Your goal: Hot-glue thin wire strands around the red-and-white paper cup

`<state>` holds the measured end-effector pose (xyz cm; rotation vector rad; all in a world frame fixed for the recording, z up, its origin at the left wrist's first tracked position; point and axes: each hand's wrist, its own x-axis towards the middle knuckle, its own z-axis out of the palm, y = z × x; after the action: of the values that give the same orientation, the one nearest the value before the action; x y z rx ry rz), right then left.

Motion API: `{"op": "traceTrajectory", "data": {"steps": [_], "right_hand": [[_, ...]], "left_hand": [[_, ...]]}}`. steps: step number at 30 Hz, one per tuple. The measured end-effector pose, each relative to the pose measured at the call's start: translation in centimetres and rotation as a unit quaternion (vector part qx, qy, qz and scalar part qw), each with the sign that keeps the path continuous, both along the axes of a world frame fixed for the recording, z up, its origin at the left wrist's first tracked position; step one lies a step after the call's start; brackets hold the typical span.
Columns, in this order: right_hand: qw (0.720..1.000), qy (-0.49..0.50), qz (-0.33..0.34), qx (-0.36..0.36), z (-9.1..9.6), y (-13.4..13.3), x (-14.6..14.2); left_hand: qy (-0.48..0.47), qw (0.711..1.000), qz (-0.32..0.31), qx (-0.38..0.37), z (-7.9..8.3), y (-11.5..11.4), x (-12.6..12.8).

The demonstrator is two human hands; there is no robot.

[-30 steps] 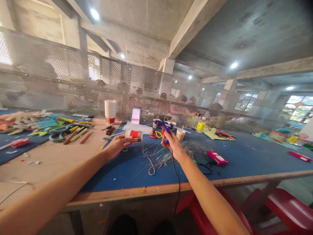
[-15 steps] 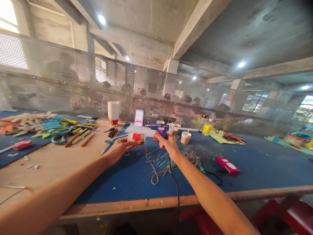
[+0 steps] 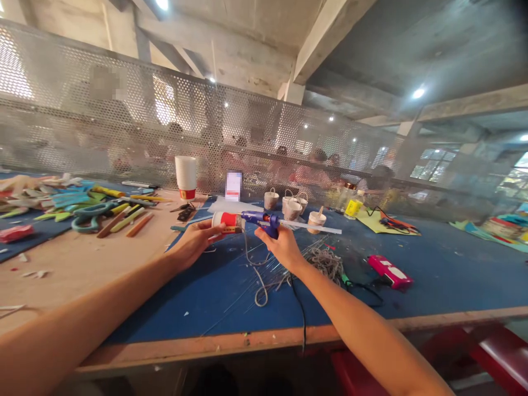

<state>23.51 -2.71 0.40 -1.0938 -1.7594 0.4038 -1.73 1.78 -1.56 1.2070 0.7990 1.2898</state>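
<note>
My left hand (image 3: 197, 240) grips a red and white paper cup (image 3: 225, 220) lying on its side in the air, its base end facing right. A grey cord (image 3: 256, 263) trails from the cup down to the table. In my right hand (image 3: 284, 245) is a blue glue gun (image 3: 260, 219), with a long clear glue stick (image 3: 315, 226) poking out of its back. The gun's nozzle end is at the cup's right end; whether it touches cannot be made out. A black cable (image 3: 304, 313) hangs below my right hand over the table edge.
Behind stand small cord-wrapped cups (image 3: 292, 209), a phone (image 3: 233, 186) and a stack of paper cups (image 3: 186, 177). Scissors (image 3: 88, 217) and coloured sticks lie left. A tangle of grey cord (image 3: 328, 263) and a pink box (image 3: 390, 271) are right. A perforated screen (image 3: 256, 132) runs along the back.
My right hand has turned the glue gun, so its nozzle now meets the cup's end and the glue stick shows behind. The cup stays in my left hand. The view has tipped slightly down.
</note>
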Motion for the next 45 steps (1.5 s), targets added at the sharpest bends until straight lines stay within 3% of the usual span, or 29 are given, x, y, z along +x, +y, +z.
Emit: {"op": "traceTrajectory", "data": {"steps": [4,14,26,45], "right_hand": [[0.994,-0.077,-0.029,0.077,-0.6,0.2,0.0],[0.975,-0.177,-0.067,0.115,-1.5,0.4,0.3],[0.936,-0.314,-0.138,0.079,-0.1,-1.0,-0.2],[0.917,-0.361,-0.154,0.065,0.1,-1.2,-0.3]], "left_hand": [[-0.007,1.000,0.000,0.001,0.3,0.0,0.0],[-0.021,1.000,-0.008,0.006,0.3,0.0,-0.2],[-0.015,1.000,-0.004,0.011,0.5,-0.1,-0.2],[-0.015,1.000,-0.005,0.014,0.3,0.1,-0.3]]}}
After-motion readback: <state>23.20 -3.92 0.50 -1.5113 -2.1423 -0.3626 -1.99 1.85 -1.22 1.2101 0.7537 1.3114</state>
